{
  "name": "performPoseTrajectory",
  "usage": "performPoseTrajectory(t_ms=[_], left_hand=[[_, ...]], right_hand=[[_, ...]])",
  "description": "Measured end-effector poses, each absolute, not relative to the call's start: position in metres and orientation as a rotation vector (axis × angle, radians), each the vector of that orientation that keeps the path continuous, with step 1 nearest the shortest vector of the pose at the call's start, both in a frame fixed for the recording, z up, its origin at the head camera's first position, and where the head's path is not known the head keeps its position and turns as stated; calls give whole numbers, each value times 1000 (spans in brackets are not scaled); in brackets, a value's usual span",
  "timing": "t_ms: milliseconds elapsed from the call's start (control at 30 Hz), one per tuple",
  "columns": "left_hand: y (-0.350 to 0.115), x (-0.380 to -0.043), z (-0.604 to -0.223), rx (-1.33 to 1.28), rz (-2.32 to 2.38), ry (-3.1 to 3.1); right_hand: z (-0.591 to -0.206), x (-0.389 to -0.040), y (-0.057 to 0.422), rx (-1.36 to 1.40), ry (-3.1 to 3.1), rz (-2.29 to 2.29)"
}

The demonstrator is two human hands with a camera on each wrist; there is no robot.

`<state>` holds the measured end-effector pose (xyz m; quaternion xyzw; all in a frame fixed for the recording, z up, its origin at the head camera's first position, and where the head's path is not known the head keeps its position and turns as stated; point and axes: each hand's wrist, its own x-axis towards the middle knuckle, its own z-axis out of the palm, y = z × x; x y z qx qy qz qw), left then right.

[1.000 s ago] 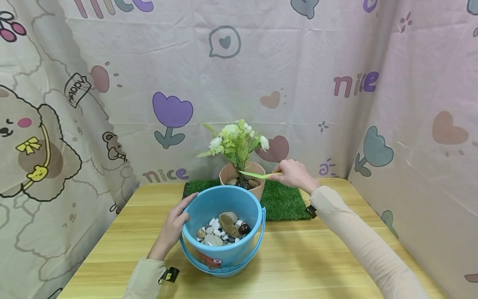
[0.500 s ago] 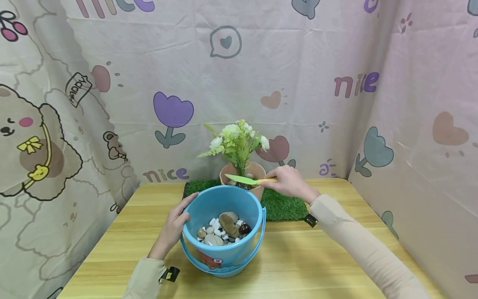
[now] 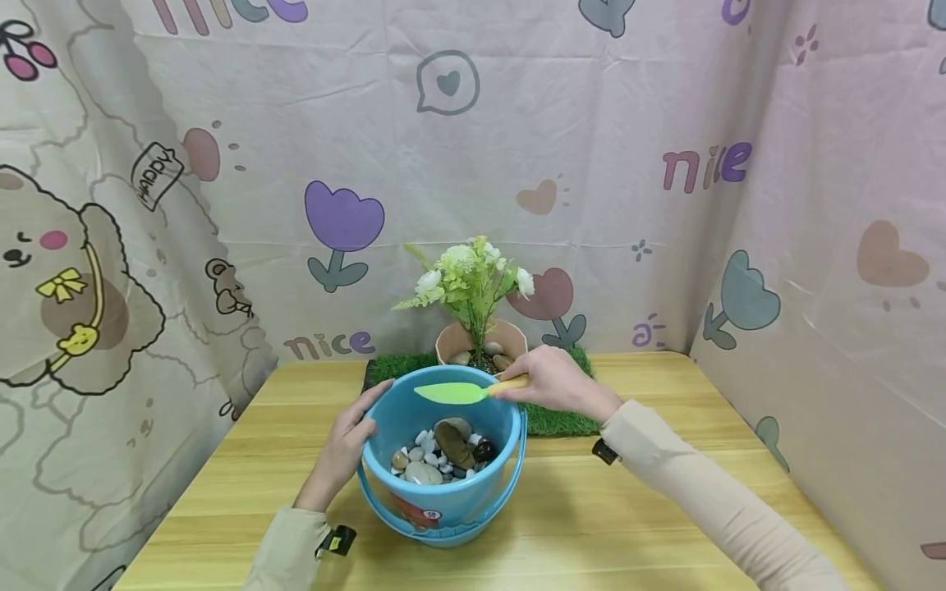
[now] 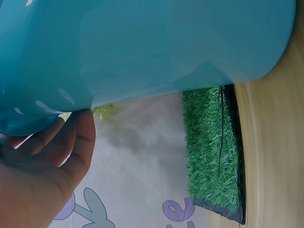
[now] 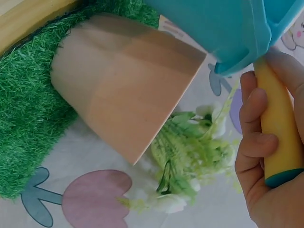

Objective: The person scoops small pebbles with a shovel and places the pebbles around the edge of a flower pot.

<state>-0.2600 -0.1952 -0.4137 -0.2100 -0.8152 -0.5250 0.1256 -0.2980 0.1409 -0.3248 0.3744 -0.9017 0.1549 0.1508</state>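
My right hand grips the yellow handle of a small trowel, whose light green blade hangs over the far side of a blue bucket. White, grey and brown stones lie in the bucket's bottom. My left hand holds the bucket's rim on its left side, thumb inside and fingers against the outer wall. Behind the bucket stands a peach flower pot with a white-flowered plant, dark soil and several stones in it.
The pot stands on a green artificial grass mat at the back of the wooden table. A patterned cloth hangs close behind and at both sides. The bucket's handle hangs down its front.
My right hand has moved the trowel from the pot toward me and slightly left, so the blade is now over the bucket. My left hand and the bucket stay in place.
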Motion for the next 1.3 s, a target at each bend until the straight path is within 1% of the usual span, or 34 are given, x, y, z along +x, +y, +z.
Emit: performPoseTrajectory(t_ms=[233,467,567,833,1100,1300], left_hand=[[-196,-260,-414,-626,-1525,-2369],[-196,-260,-415,-648,-1530,-2353],[-196,-260,-415,-643,-1532,-2354],[-196,-261,-415,-640,-1528,-2356],[-196,-260,-415,-626,-1522,-2369],[-195,-260,-414,-610,-1536,-2369]], right_hand=[[-329,-291,127,1176,-2449,122],[-330,-286,112,1391,-2501,164],[-331,-287,108,1428,-2528,156],[-328,-287,106,1312,-2604,198],[-304,-278,108,1258,-2776,297],[-292,-271,104,1247,-2892,233]])
